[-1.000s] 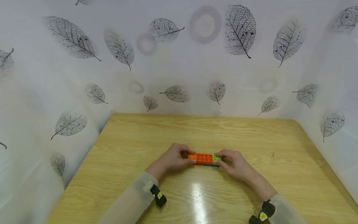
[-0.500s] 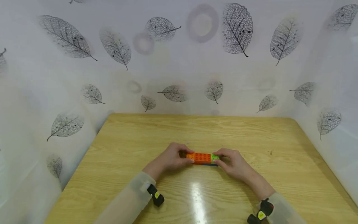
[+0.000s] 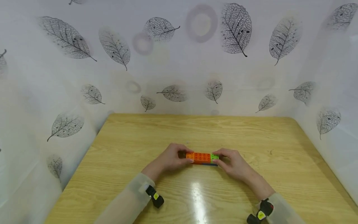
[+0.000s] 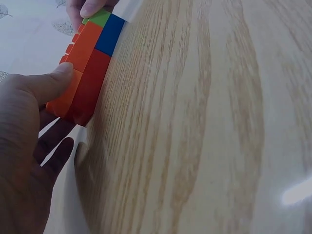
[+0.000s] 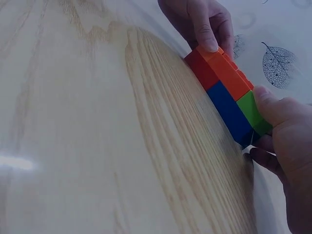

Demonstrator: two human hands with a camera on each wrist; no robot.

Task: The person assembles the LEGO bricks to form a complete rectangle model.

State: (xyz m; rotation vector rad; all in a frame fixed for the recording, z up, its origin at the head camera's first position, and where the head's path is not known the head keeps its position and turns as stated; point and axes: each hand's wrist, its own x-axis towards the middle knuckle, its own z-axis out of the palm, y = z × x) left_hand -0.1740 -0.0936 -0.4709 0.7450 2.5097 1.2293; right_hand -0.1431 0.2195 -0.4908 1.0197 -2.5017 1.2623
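Observation:
A two-layer row of toy building bricks lies across the wooden table (image 3: 134,133). On top sit a light orange brick (image 3: 190,156), a longer red-orange brick (image 3: 202,157) and a green brick (image 5: 252,112). Below them, a red brick (image 4: 91,87) and a blue brick (image 5: 229,112) form the lower layer, meeting end to end. My left hand (image 3: 172,158) pinches the light orange brick at the left end, thumb on the near side. At the other end my right hand (image 3: 234,163) pinches the green brick. The fingers behind the bricks are partly hidden.
A pale cloth (image 3: 179,68) printed with dark leaves hangs behind the table and along both sides. Black wrist cameras are strapped over both sleeves (image 3: 126,199). Light glares off the tabletop near the front.
The whole head view has shifted slightly, so everything appears a little further left. Both hands keep their pinch on the bricks, with no clear movement along the table.

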